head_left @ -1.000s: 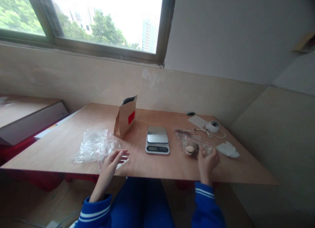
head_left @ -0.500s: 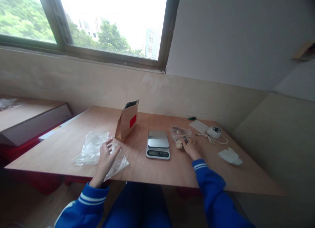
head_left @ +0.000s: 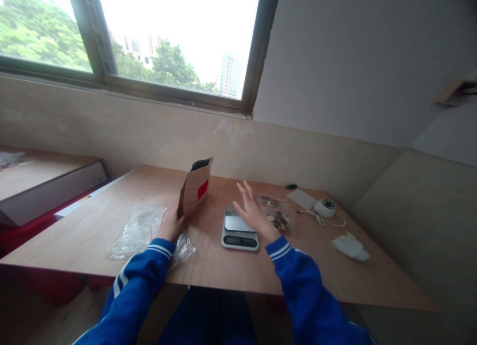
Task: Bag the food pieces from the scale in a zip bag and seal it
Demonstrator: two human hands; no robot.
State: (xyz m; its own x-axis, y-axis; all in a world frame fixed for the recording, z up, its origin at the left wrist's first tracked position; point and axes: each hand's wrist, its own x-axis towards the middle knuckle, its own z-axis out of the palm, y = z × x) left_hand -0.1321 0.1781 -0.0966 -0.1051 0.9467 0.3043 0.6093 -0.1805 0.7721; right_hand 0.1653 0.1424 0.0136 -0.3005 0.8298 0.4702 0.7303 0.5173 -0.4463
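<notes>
My left hand [head_left: 171, 226] is at the lower near edge of a brown paper bag [head_left: 196, 188] with a red label and an open dark top. It grips the bag there, its fingers partly hidden by it. Over the kitchen scale [head_left: 240, 241], my right hand [head_left: 251, 208] hangs with fingers spread, holding nothing. Just right of that hand, small pale and dark pieces [head_left: 279, 219] lie on or in a clear plastic bag, partly covered by my wrist. Crumpled clear plastic bags [head_left: 139, 230] lie beside and under my left forearm.
A white dome camera [head_left: 325, 207] with its cable stands on the right, near a white paper [head_left: 301, 199] and a green-handled screwdriver [head_left: 291, 186]. Nearer is a crumpled white wrapper [head_left: 350, 246]. A wall closes off the table's back; another table [head_left: 48, 178] stands left.
My left hand has gone from above the plastic bags to the paper bag. My right hand has left the small pieces, opened and moved left over the scale.
</notes>
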